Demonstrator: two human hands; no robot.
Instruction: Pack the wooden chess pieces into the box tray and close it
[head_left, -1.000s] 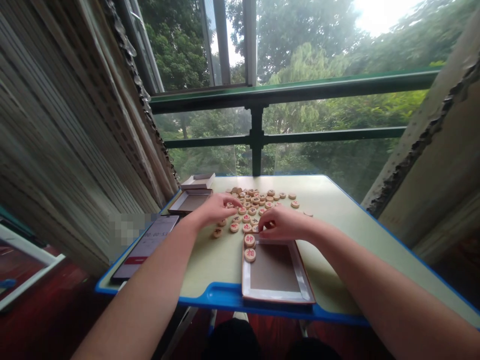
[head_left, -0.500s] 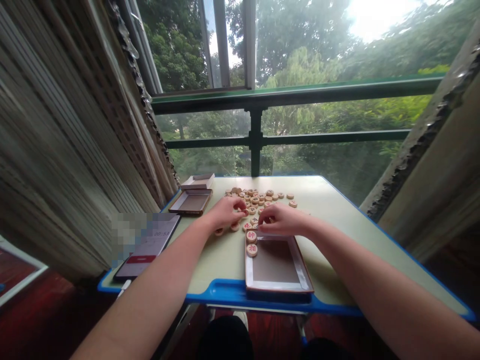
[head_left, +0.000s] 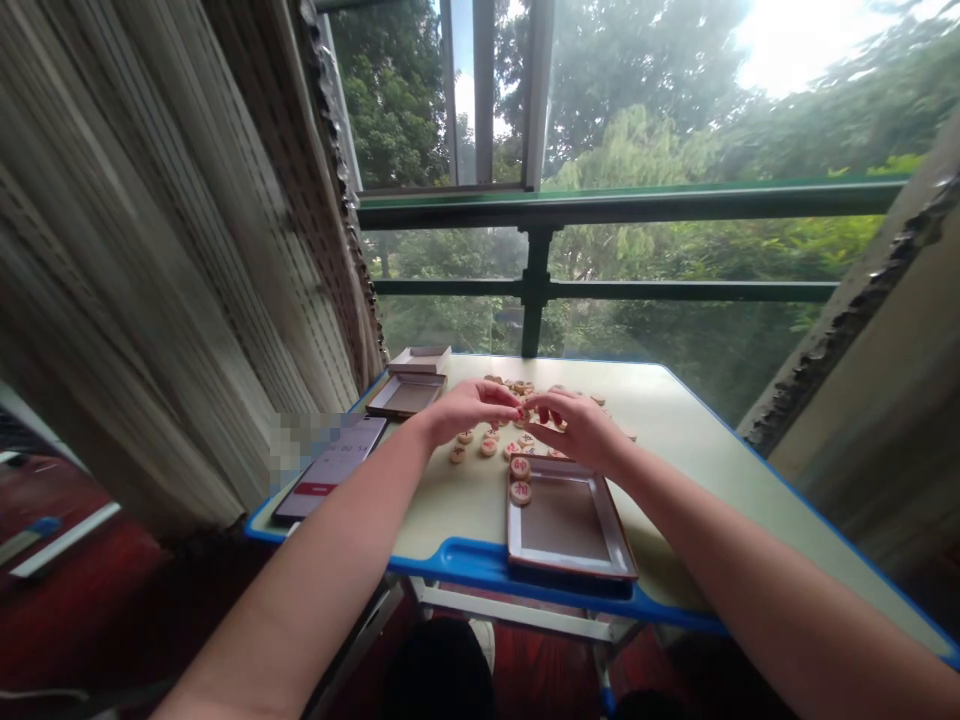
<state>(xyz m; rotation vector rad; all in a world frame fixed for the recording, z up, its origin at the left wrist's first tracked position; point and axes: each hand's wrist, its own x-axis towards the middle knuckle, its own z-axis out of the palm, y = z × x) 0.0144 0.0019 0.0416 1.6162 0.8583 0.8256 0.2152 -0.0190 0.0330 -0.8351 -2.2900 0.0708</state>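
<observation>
L hand [head_left: 469, 408] met R hand [head_left: 579, 430], tray [head_left: 562, 522] lengthwise away

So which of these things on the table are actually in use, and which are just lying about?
In use:
left hand
right hand
loose wooden game pieces under both hands
tray holding two pieces

Lying about:
phone, untouched
far boxes, untouched
</observation>
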